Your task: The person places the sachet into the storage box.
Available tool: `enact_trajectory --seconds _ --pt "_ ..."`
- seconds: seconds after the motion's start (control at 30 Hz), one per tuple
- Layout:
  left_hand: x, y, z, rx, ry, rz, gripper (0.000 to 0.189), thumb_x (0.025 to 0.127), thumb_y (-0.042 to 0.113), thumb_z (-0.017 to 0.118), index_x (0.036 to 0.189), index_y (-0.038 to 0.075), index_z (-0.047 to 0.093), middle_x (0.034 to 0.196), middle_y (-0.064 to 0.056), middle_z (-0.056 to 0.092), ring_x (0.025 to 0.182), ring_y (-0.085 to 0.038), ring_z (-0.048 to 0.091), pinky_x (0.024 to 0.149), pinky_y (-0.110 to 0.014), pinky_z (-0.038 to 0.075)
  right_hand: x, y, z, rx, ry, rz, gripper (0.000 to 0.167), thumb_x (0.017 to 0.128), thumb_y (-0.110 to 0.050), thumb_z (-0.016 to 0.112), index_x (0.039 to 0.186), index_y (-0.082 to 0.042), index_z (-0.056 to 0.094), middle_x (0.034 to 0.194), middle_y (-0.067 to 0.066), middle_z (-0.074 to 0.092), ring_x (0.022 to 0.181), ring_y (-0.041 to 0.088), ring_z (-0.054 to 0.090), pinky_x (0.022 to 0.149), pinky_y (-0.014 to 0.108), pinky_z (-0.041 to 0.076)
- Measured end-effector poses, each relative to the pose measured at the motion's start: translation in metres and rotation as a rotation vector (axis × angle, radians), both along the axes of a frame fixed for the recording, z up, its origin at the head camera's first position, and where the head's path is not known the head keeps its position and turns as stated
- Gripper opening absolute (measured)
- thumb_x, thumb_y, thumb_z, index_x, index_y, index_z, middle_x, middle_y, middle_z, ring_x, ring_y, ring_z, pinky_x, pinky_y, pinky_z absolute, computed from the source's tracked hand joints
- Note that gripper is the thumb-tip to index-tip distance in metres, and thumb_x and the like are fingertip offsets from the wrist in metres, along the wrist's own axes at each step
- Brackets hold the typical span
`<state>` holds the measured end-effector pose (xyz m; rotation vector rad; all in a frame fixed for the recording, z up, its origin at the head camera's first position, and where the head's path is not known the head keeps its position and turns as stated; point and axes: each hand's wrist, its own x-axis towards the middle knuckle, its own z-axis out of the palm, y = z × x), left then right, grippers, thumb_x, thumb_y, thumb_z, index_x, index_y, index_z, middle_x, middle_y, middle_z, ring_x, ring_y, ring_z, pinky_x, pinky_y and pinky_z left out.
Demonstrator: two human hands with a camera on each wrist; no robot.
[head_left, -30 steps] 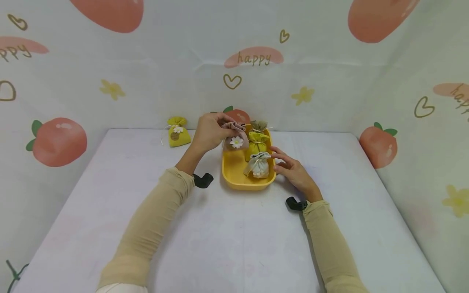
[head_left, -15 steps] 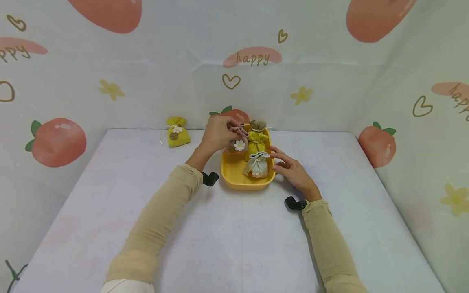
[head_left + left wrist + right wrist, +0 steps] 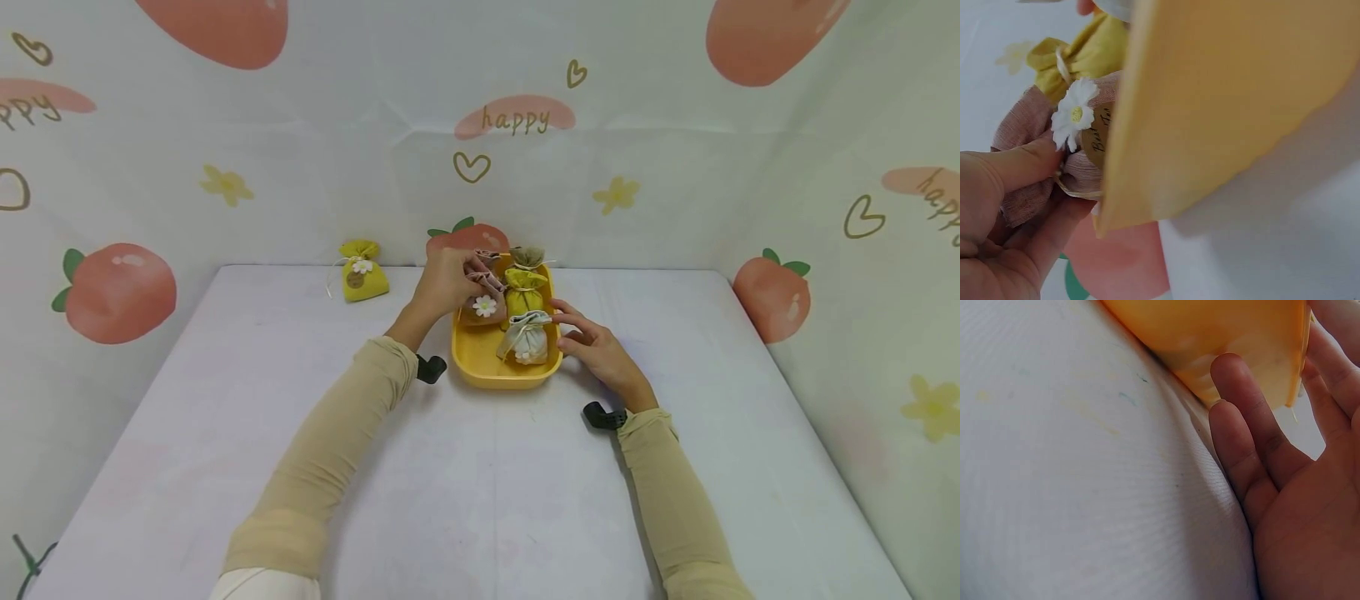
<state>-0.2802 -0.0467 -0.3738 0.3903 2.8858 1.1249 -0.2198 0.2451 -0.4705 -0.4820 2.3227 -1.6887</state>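
My left hand (image 3: 447, 283) pinches the gathered neck of a dusty-pink drawstring pouch (image 3: 474, 315) at the left back of a yellow tray (image 3: 480, 367). The left wrist view shows thumb and fingers on the pink cloth, beside a white daisy (image 3: 1075, 114) and a round brown tag. The tray wall hides part of that pouch. My right hand (image 3: 606, 357) is at the tray's right side, its fingers extended along the wall and rim. Along the tray's right half sit a white pouch (image 3: 531, 342), a yellow pouch (image 3: 525, 292) and an olive-grey pouch (image 3: 527, 257).
Another yellow pouch (image 3: 365, 282) with a white flower stands on the white table (image 3: 480, 483), left of the tray near the back edge. A printed cloth backdrop (image 3: 337, 150) rises right behind the table. Each wrist wears a black camera mount.
My left hand has moved slightly right and down, lowering the pink pouch into the tray's left back. My right hand stays at the tray's side.
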Motion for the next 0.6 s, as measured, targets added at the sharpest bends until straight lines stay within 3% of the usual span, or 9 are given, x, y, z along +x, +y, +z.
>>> enact_trajectory --seconds 0.17,0.43,0.6 --pt "-0.0023 -0.0004 -0.0063 -0.074 -0.033 -0.001 0.021 0.085 0.012 0.083 0.105 0.01 0.076 0.097 -0.007 0.073 0.083 -0.019 0.061 0.066 -0.024 0.052 -0.0004 -0.0007 0.0002 0.004 0.008 0.001 0.044 0.102 -0.025 0.064 0.144 -0.015 0.057 0.169 -0.014 0.027 0.145 0.028 0.044 0.101 0.013 0.045" --pt "-0.0032 0.0033 -0.0056 -0.166 -0.024 0.007 0.023 0.086 0.02 0.083 0.107 0.013 0.076 0.106 -0.003 0.074 0.091 -0.02 0.063 0.074 -0.031 0.055 -0.0005 -0.0007 -0.0016 0.007 0.004 0.004 0.043 0.102 -0.025 0.064 0.143 -0.014 0.056 0.169 -0.014 0.026 0.134 0.032 0.053 0.1 0.014 0.048" --pt "-0.0035 -0.0038 -0.005 -0.124 -0.038 -0.014 0.032 0.085 0.023 0.084 0.114 0.014 0.073 0.111 -0.003 0.074 0.094 -0.022 0.064 0.079 -0.036 0.056 -0.0006 -0.0002 -0.0014 0.016 -0.003 -0.003 0.044 0.101 -0.028 0.065 0.143 -0.017 0.057 0.169 -0.016 0.027 0.13 0.03 0.056 0.099 0.014 0.048"
